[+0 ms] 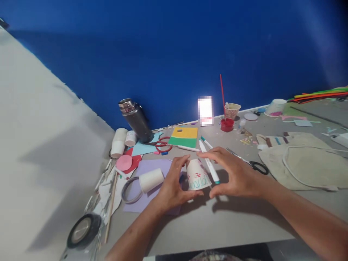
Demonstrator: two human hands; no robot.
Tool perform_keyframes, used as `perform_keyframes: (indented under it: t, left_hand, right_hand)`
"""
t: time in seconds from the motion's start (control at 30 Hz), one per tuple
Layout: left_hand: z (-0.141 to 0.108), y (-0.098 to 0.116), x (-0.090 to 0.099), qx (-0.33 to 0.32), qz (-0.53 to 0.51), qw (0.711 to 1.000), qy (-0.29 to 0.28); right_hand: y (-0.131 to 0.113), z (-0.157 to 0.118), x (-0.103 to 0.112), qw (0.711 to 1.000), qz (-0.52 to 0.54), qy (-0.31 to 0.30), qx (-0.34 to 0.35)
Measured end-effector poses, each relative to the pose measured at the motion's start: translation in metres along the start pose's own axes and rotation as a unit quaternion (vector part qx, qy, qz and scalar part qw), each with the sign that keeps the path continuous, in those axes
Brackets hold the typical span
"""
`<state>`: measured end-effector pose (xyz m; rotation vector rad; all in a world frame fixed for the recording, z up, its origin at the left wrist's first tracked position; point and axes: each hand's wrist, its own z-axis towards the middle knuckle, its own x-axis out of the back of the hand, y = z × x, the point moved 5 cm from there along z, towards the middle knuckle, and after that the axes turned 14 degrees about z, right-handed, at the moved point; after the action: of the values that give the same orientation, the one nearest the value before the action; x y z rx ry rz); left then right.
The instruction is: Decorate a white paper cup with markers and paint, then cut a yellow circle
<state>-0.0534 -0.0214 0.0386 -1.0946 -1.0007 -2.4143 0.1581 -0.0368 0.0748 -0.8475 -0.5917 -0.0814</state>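
Between my hands is a white paper cup point(198, 177), upside down, with red marks and teal lettering on its side. My left hand point(174, 181) curves around the cup's left side, its index finger near the top and its thumb by the rim. My right hand point(233, 172) is at the cup's right with index finger and thumb spread apart. A white marker with a teal end point(209, 163) shows between that finger and thumb; it does not look gripped. Whether the cup rests on the table is hard to tell.
Left are a lying paper cup point(151, 180), a tape roll point(132, 190), purple paper point(136, 207), stacked cups point(119, 143) and a dark flask point(137, 121). Behind lie red-handled scissors point(164, 145) and a yellow-green sheet point(183, 137). Right are black-handled scissors point(258, 167) and a cloth bag point(307, 165).
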Motion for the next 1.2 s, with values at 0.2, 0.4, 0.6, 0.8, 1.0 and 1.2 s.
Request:
perform_keyframes:
  t: [0.2, 0.4, 0.6, 0.8, 1.0, 1.2]
  left_hand:
    - [-0.005, 0.008, 0.004, -0.001, 0.006, 1.0, 0.004]
    - [0.0, 0.007, -0.001, 0.086, -0.304, 0.948, -0.038]
    - [0.005, 0.002, 0.001, 0.107, -0.304, 0.946, -0.005]
    - [0.004, -0.002, 0.004, 0.092, -0.23, 0.968, 0.027]
    - [0.003, -0.001, 0.005, 0.078, -0.143, 0.986, 0.014]
    - [0.001, 0.001, 0.004, 0.069, -0.115, 0.991, -0.002]
  right_hand:
    - [0.006, -0.002, -0.013, 0.999, 0.041, -0.033, 0.014]
    - [0.017, -0.008, -0.003, 0.982, 0.185, 0.029, -0.037]
    - [0.015, -0.006, 0.003, 0.968, 0.242, 0.057, -0.032]
    - [-0.003, -0.018, 0.022, 0.968, 0.15, 0.195, 0.052]
    - [-0.024, -0.024, 0.016, 0.972, 0.08, 0.183, 0.122]
    - [-0.021, -0.023, 0.012, 0.977, 0.086, 0.161, 0.108]
